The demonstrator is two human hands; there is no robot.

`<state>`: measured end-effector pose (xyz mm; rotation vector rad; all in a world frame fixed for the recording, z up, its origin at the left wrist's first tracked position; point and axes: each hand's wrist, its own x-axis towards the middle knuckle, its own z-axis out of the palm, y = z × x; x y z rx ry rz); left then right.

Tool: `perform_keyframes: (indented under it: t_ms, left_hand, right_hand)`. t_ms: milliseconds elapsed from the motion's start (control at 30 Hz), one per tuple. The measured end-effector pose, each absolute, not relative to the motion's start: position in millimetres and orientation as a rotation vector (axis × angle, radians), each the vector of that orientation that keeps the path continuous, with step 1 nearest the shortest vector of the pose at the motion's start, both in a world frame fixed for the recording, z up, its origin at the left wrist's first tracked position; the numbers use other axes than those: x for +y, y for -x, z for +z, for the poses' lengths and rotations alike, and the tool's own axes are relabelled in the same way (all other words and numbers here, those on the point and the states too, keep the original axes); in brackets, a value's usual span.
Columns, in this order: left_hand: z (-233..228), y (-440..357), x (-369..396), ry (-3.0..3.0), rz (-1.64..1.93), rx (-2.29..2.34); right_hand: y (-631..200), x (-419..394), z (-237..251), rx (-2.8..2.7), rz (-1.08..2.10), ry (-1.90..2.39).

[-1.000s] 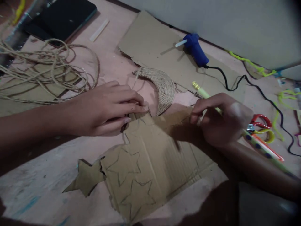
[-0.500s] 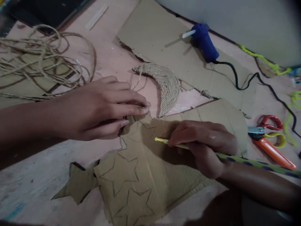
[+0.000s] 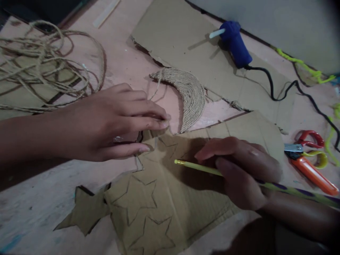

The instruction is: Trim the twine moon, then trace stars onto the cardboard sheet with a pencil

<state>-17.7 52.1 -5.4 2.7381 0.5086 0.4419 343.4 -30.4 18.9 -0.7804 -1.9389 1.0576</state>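
My left hand [image 3: 117, 122] lies flat with fingers stretched out, its fingertips on the upper left edge of a cardboard sheet [image 3: 170, 198]. Pencil-drawn star outlines [image 3: 138, 198] mark the sheet, one of them faint near my fingertips. In my right hand [image 3: 241, 166], over the sheet's right part, is a yellow pencil [image 3: 198, 166] with its eraser end towards the left; its other end is hidden. A cut-out cardboard star [image 3: 86, 210] sits by the sheet's left edge. Just above the sheet rests a crescent moon covered in twine [image 3: 192, 94].
Loose twine [image 3: 45, 67] is heaped at upper left. Another cardboard piece [image 3: 164, 32] lies at the back under a blue glue gun [image 3: 237, 46] with a black cord [image 3: 271, 86]. Scissors [image 3: 309, 156] with red, yellow and orange handles are at right. A pale stick [image 3: 106, 13] lies at the top.
My right hand has slid right and its fingers have shifted, so more of the pencil shows. My left thumb has moved slightly right. The view has shifted a little.
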Motion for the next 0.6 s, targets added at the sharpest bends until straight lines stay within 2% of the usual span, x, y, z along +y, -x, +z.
perform_keyframes:
  t_ms: [167,600]
  left_hand:
    - [-7,15,52,-2.811,0.486,0.481]
    - [-8,17,47,-2.753,0.437,0.546]
  right_hand:
    - [-351,-25,20,-2.223,0.890,0.653]
    - [-358,-27,25,-2.287,0.893,0.781]
